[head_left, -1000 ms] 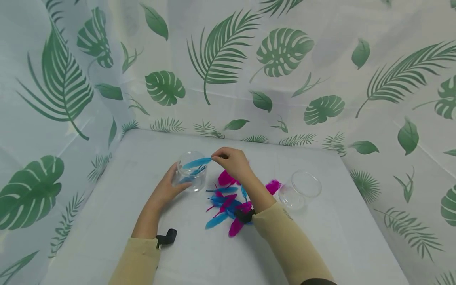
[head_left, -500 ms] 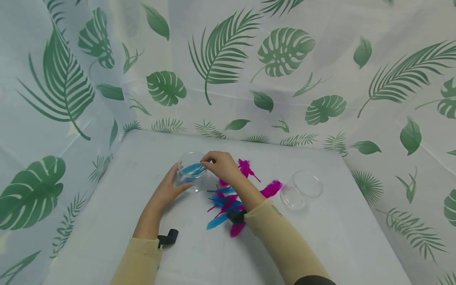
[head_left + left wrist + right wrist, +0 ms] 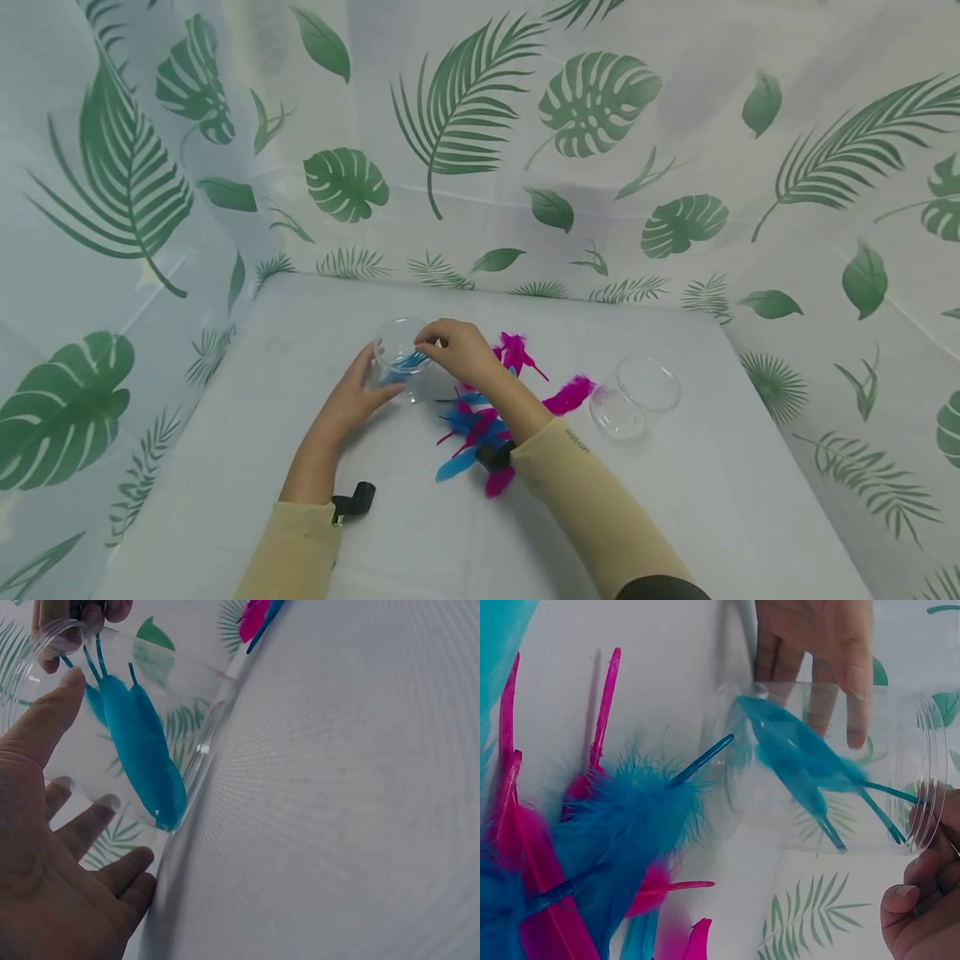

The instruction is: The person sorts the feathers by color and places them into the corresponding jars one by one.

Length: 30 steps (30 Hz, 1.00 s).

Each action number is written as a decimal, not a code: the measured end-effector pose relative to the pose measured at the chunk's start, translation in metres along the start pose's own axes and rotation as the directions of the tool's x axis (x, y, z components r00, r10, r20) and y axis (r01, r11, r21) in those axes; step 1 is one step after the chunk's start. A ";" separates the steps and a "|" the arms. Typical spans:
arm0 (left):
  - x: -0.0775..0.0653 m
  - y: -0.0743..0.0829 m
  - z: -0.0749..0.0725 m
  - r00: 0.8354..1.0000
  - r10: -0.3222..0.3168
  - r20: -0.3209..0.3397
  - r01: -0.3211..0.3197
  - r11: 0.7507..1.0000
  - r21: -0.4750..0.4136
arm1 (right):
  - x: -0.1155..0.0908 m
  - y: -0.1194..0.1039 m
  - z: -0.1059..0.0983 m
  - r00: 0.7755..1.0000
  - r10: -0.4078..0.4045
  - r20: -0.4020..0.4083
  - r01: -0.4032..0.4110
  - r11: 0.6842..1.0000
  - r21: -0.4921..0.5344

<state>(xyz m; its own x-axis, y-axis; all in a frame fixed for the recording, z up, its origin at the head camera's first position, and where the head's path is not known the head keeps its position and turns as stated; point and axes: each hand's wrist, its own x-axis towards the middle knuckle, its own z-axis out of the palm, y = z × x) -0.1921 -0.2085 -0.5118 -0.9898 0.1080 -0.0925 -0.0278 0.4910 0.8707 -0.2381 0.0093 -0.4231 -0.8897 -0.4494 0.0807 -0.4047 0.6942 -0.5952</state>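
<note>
My left hand (image 3: 352,396) holds a clear plastic cup (image 3: 414,390) upright on the table, thumb on one side and fingers on the other. Inside the cup lean several blue feathers (image 3: 135,742), quills up toward the mouth. At the rim, my right hand (image 3: 459,350) pinches the quill of a blue feather (image 3: 832,777) whose vane is within the cup. Under the right forearm lies a loose pile of blue feathers (image 3: 622,840) and pink feathers (image 3: 547,877), partly hidden by the wrist.
A second clear plastic cup (image 3: 621,408) stands to the right, with a single pink feather (image 3: 570,395) beside it. More pink feathers (image 3: 514,352) lie behind the right wrist. White cloth with green leaf prints (image 3: 465,108) walls the table's back and sides.
My right hand has moved left and slightly down to the cup's rim, bringing the blue feather from above the mouth to inside. The left hand keeps its hold on the cup.
</note>
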 end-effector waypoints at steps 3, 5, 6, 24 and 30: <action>0.000 0.000 -0.001 1.000 -0.012 -0.008 0.012 1.000 0.003 | 0.000 0.000 -0.001 1.000 0.000 -0.009 0.000 1.000 0.005; 0.000 -0.002 -0.001 1.000 -0.010 -0.013 0.010 1.000 0.005 | -0.002 0.000 -0.004 0.999 0.010 -0.031 -0.009 1.000 0.026; 0.000 -0.002 -0.001 1.000 -0.011 -0.015 0.011 1.000 0.003 | -0.003 0.002 -0.006 0.999 0.020 -0.049 -0.018 0.999 0.045; -0.001 0.001 0.003 0.999 -0.044 -0.001 0.044 0.999 -0.018 | -0.088 0.107 -0.049 0.896 0.426 0.127 -0.408 0.902 -0.145; -0.004 0.001 0.003 0.999 -0.043 -0.017 0.043 0.999 -0.010 | -0.111 0.098 -0.021 0.829 0.546 0.124 -0.492 0.815 -0.306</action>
<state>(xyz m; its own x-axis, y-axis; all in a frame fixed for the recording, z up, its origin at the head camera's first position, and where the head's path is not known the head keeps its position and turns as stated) -0.1881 -0.2060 -0.5122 -0.9900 0.0719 -0.1212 -0.0712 0.4867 0.8707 -0.1834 0.1388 -0.4732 -0.9320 -0.0628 -0.3571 0.0429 0.9589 -0.2805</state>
